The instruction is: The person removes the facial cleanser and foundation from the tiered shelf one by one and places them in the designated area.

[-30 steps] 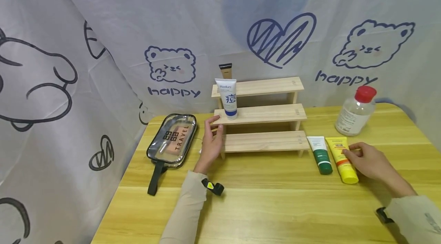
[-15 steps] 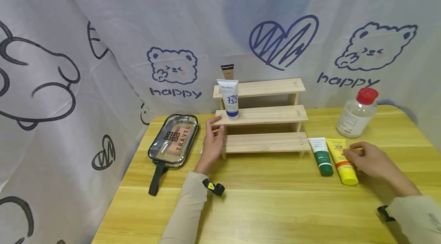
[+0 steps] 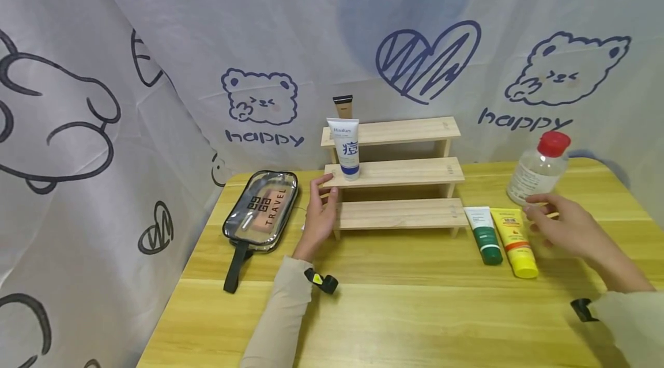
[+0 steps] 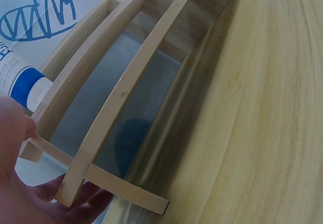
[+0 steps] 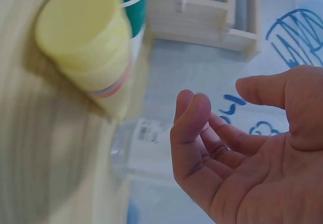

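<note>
At the left end of a three-tier wooden shelf point(image 3: 399, 215), my left hand point(image 3: 320, 215) grips the side; in the left wrist view its fingers point(image 4: 88, 204) reach behind the end piece. A white tube with a blue band point(image 3: 346, 151) stands upright on the middle tier. My right hand point(image 3: 568, 226) is off the table, fingers bent loosely and thumb apart, holding nothing. Just left of it a yellow tube point(image 3: 515, 244) lies beside a green and white tube point(image 3: 485, 236). Behind the right hand is a clear bottle with a red cap point(image 3: 536, 175).
A clear travel pouch point(image 3: 261, 209) with a black strap lies left of the shelf. On the top tier stands a tan tube with a black end point(image 3: 343, 107), partly hidden by the white tube. A printed cloth point(image 3: 311, 39) hangs behind the wooden table point(image 3: 394, 322).
My right hand has let go of the yellow tube and lifted up and to the right, towards the bottle. The left hand stays at the shelf's end.
</note>
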A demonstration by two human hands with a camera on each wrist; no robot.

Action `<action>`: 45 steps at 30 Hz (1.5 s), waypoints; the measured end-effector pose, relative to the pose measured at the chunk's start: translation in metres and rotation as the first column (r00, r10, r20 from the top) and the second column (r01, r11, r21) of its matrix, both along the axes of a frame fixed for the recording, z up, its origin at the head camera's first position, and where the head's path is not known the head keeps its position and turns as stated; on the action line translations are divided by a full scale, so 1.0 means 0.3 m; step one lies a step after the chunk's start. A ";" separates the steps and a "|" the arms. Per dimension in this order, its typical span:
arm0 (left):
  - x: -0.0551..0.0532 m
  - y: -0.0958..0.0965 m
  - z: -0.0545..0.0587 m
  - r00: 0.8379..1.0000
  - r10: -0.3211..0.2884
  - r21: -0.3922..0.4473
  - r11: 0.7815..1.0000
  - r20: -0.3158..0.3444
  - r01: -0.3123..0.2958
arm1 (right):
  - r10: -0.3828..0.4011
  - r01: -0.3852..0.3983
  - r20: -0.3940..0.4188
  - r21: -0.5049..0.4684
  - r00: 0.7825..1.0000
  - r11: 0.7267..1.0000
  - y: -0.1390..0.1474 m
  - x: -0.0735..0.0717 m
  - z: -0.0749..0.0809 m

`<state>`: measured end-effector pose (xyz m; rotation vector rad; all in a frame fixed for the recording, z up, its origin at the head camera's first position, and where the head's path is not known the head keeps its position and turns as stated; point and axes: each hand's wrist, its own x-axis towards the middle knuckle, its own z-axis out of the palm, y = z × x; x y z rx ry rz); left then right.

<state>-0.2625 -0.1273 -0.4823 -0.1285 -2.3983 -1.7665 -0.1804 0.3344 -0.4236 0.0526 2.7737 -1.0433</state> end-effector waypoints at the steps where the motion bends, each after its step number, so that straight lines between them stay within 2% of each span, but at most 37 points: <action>1: 0.000 0.000 0.000 1.000 0.002 0.000 1.000 0.000 -0.002 | 0.000 0.000 -0.016 0.001 1.000 1.000 -0.008 -0.004 0.007; 9: -0.009 0.000 -0.009 1.000 0.001 -0.006 1.000 0.007 -0.001 | -0.002 -0.003 -0.104 -0.043 0.995 0.999 -0.074 -0.028 0.054; 14: -0.009 -0.003 -0.013 1.000 0.000 -0.008 1.000 -0.007 0.000 | 0.045 -0.058 -0.198 -0.060 0.979 0.997 -0.133 -0.050 0.068; 18: -0.011 -0.003 -0.011 1.000 -0.006 -0.006 1.000 -0.019 0.006 | 0.068 -0.086 -0.227 -0.072 0.972 0.994 -0.180 -0.066 0.082; 24: -0.010 -0.005 -0.011 1.000 -0.014 -0.003 1.000 -0.024 0.014 | 0.128 -0.162 -0.309 -0.089 0.942 0.983 -0.249 -0.091 0.101; 32: -0.016 -0.008 -0.008 0.999 -0.015 -0.013 1.000 -0.032 0.014 | 0.112 -0.173 -0.317 -0.172 0.942 0.970 -0.343 -0.125 0.123; 38: -0.021 -0.010 -0.015 0.999 -0.015 -0.010 1.000 -0.034 0.015 | 0.127 -0.215 -0.371 -0.206 0.920 0.955 -0.409 -0.146 0.136; 45: -0.019 -0.009 -0.020 0.999 -0.008 -0.021 1.000 -0.031 0.008 | 0.149 -0.259 -0.390 -0.245 0.909 0.934 -0.477 -0.188 0.150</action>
